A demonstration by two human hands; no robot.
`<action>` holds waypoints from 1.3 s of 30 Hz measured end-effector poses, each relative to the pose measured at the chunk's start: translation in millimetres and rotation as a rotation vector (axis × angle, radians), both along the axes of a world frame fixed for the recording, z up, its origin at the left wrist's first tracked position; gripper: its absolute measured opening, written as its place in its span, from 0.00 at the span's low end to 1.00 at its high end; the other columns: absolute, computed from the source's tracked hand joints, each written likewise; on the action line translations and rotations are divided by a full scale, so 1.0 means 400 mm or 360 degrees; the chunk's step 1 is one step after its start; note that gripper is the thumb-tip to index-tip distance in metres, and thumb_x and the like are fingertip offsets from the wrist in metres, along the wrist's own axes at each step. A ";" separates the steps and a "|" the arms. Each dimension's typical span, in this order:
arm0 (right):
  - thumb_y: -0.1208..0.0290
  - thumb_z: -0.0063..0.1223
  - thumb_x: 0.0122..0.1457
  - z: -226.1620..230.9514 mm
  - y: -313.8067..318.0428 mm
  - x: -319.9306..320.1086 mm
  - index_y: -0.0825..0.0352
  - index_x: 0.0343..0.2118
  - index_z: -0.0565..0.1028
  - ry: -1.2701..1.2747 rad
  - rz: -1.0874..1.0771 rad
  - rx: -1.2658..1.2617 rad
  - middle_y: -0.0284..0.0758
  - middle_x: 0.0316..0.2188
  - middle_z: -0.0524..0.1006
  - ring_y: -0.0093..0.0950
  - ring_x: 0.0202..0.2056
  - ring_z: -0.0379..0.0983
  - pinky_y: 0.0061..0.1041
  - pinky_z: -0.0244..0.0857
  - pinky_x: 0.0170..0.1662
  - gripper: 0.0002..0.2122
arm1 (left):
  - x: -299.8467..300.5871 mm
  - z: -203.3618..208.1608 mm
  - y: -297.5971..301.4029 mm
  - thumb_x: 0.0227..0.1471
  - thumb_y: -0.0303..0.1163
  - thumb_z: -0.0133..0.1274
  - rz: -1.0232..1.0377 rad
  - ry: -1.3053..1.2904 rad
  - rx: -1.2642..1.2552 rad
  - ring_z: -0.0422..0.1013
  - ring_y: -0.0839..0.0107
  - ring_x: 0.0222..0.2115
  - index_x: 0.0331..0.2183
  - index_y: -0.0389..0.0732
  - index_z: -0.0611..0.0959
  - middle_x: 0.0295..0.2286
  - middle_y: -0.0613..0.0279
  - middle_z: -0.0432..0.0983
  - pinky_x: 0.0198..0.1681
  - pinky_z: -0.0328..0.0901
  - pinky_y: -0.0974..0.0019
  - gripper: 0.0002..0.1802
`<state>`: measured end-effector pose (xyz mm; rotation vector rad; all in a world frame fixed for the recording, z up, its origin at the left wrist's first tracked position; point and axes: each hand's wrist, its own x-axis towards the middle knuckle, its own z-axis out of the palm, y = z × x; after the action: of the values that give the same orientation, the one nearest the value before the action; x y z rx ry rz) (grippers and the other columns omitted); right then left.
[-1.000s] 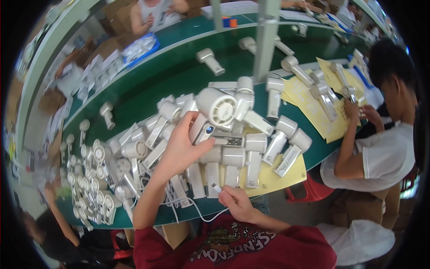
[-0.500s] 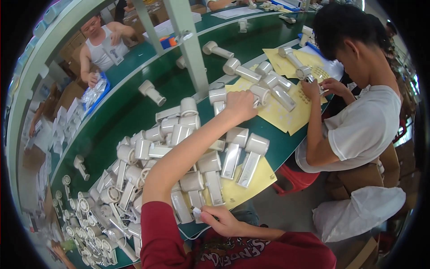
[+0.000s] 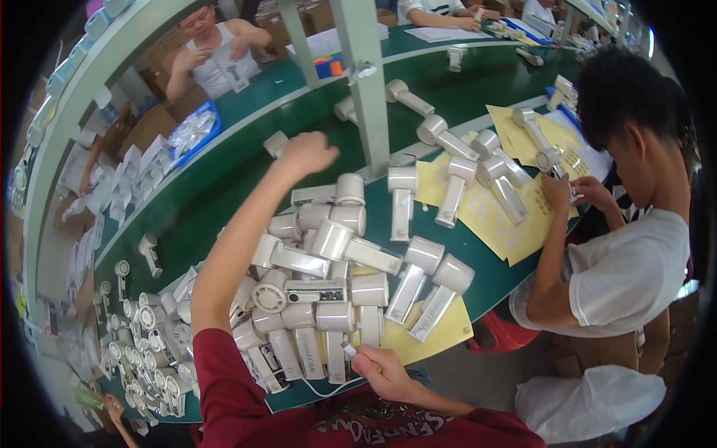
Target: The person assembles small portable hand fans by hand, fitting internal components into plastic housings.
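Observation:
My left hand (image 3: 308, 153) reaches out over the green belt, above a white handheld fan (image 3: 276, 144). It covers the fan's handle, and its fingers are hidden, so contact cannot be made out. Close to my body, my right hand (image 3: 382, 371) pinches the white plug (image 3: 349, 349) of a cable (image 3: 323, 393), its metal tip pointing up and left. The plug is beside the lower end of a fan handle (image 3: 336, 358) and looks apart from it. Between my arms lies a heap of white handheld fans (image 3: 334, 240), with one showing an open handle (image 3: 317, 291).
Yellow sheets (image 3: 485, 216) with several fans lie to the right, near a co-worker in a white shirt (image 3: 627, 272). A pale metal post (image 3: 366, 97) rises beyond my left hand. Across the belt, another person (image 3: 224, 56) handles a card near a blue tray (image 3: 213, 138).
My left hand has left a fan by the yellow sheets, which now lies there, and swung left over the belt. My right hand still holds the plug. The whole view has shifted.

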<state>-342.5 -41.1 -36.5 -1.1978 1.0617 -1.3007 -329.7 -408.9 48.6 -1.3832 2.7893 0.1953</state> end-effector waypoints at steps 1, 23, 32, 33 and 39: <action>0.72 0.40 0.57 0.002 -0.003 0.003 0.71 0.23 0.63 -0.0006 0.0023 -0.0016 0.40 0.15 0.61 0.36 0.17 0.59 0.27 0.54 0.21 0.09 | 0.044 -0.006 -0.042 0.43 0.53 0.46 0.0284 0.0085 0.0042 0.73 0.58 0.24 0.31 0.32 0.75 0.27 0.46 0.74 0.25 0.68 0.61 0.29; 0.77 0.39 0.56 0.139 -0.078 0.144 0.71 0.32 0.73 -0.0055 0.0114 -0.0299 0.25 0.11 0.63 0.12 0.15 0.56 0.12 0.48 0.17 0.08 | 0.433 0.088 0.613 0.51 0.42 0.41 0.0705 0.3035 0.1402 0.61 0.78 0.18 0.38 0.39 0.66 0.19 0.65 0.62 0.19 0.58 0.75 0.18; 0.78 0.46 0.52 0.095 -0.070 0.311 0.72 0.24 0.71 0.0251 -0.0041 -0.0676 0.32 0.14 0.71 0.16 0.14 0.63 0.15 0.52 0.16 0.04 | 0.523 -0.009 0.720 0.52 0.44 0.39 0.0859 0.3861 0.1219 0.59 0.79 0.19 0.36 0.41 0.64 0.20 0.66 0.62 0.20 0.57 0.75 0.17; 0.78 0.46 0.52 0.093 -0.067 0.314 0.72 0.24 0.71 0.0272 -0.0041 -0.0668 0.32 0.14 0.71 0.16 0.14 0.63 0.15 0.52 0.16 0.04 | 0.526 -0.013 0.727 0.53 0.44 0.39 0.0873 0.3829 0.1136 0.59 0.78 0.19 0.37 0.40 0.64 0.21 0.66 0.61 0.20 0.57 0.75 0.17; 0.76 0.45 0.53 0.124 -0.075 0.307 0.72 0.24 0.69 0.0657 0.0243 -0.0444 0.35 0.13 0.69 0.18 0.14 0.64 0.18 0.55 0.18 0.05 | 0.553 -0.040 0.729 0.54 0.41 0.37 0.0801 0.3878 0.0899 0.59 0.78 0.19 0.40 0.39 0.63 0.21 0.65 0.61 0.20 0.58 0.74 0.17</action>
<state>-219.6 -71.0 13.0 -1.7788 1.0710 -1.1328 -108.6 -117.3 32.7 0.5244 -0.3811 -1.3527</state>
